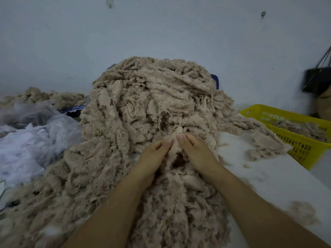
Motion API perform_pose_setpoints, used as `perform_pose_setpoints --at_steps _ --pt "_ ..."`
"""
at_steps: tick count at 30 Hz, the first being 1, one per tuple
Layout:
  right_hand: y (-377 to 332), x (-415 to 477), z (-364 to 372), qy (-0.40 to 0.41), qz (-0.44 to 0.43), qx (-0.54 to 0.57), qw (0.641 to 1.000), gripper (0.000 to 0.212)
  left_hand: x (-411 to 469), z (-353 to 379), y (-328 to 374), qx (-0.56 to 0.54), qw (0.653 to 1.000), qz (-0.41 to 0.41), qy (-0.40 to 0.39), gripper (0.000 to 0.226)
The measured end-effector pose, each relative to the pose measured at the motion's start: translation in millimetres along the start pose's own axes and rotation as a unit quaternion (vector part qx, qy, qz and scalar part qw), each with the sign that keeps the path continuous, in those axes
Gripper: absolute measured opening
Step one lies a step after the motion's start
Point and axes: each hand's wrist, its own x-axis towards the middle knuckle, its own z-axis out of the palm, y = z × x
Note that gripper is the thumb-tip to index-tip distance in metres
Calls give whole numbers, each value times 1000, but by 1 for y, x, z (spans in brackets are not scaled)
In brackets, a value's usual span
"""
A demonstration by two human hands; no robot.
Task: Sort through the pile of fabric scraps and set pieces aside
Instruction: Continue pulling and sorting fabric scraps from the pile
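Left hand (pixel 154 154) and right hand (pixel 195 151) pinch one pale scrap (pixel 176 140) between curled fingers, low on the pile (pixel 152 97) — its length running away from them, upslope — yellow basket (pixel 300 149) beyond, nearer the right hand.

The pile of fabric scraps (pixel 152 108) is heaped on the middle of the table (pixel 268 179), with the wall (pixel 161 29) behind it. Plastic bags (pixel 35 136) are laid to the left of the pile, and a smaller heap (pixel 44 97) is seen behind them, by the wall. A basket (pixel 300 151) is set at the table's right edge, and loose scraps (pixel 265 144) are spread between it and the pile. A hanging bag (pixel 317 81) is seen behind the basket. At the pile's near face a single scrap (pixel 176 142) is pinched between the left hand (pixel 152 158) and the right hand (pixel 195 153).
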Motion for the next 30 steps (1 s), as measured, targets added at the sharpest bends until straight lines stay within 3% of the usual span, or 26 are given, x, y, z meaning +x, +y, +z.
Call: perform_pose_setpoints --at_steps 3,7,10,15,20,26,30 --pt "9 1 -4 6 12 -11 1000 49 5 -3 1 -86 994 27 66 30" --pt "8 1 -2 0 32 4 999 42 2 0 11 -201 977 52 52 36" --pt "3 1 -5 -18 107 73 991 53 -1 0 16 -231 972 43 30 39" --pt "-2 -6 -2 -86 95 38 991 60 -10 5 14 -137 989 52 -6 41" --pt "0 -2 -1 -42 80 15 996 37 -15 9 15 -66 997 30 -39 56" --pt "3 1 1 -13 -6 -47 999 42 -16 7 19 -21 995 13 -101 28" --pt "6 8 -17 96 68 -79 990 28 -21 1 19 -98 976 19 -195 36"
